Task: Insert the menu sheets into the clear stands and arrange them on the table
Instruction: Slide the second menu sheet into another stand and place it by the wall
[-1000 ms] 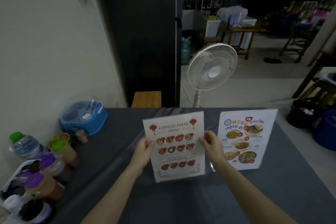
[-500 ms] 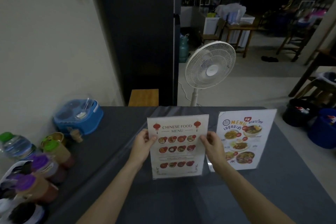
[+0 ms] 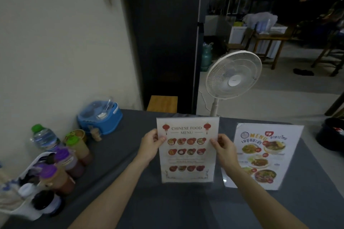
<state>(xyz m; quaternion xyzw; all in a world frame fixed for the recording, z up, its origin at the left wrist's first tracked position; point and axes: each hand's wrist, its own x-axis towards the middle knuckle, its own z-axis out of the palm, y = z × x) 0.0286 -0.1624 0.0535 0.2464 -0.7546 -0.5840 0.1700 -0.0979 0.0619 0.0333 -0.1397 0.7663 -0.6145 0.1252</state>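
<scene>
A clear stand holding the Chinese food menu sheet (image 3: 188,149) stands upright in the middle of the grey table (image 3: 167,204). My left hand (image 3: 151,146) pinches its left edge and my right hand (image 3: 223,149) pinches its right edge, thumbs on the front face. Its bottom edge looks level with the tabletop; whether it touches I cannot tell. To its right a second clear stand with a colourful Thai menu sheet (image 3: 264,156) stands on the table, untouched.
Along the left wall sit a blue lidded container (image 3: 99,118), a water bottle (image 3: 43,137) and a white caddy of several sauce bottles (image 3: 55,173). A white pedestal fan (image 3: 233,78) and a wooden stool (image 3: 162,104) stand beyond the table's far edge.
The Chinese menu stand has turned from tilted to square and upright, and shifted slightly right and away from me. Both hands keep their grip. The Thai menu stand has not moved.
</scene>
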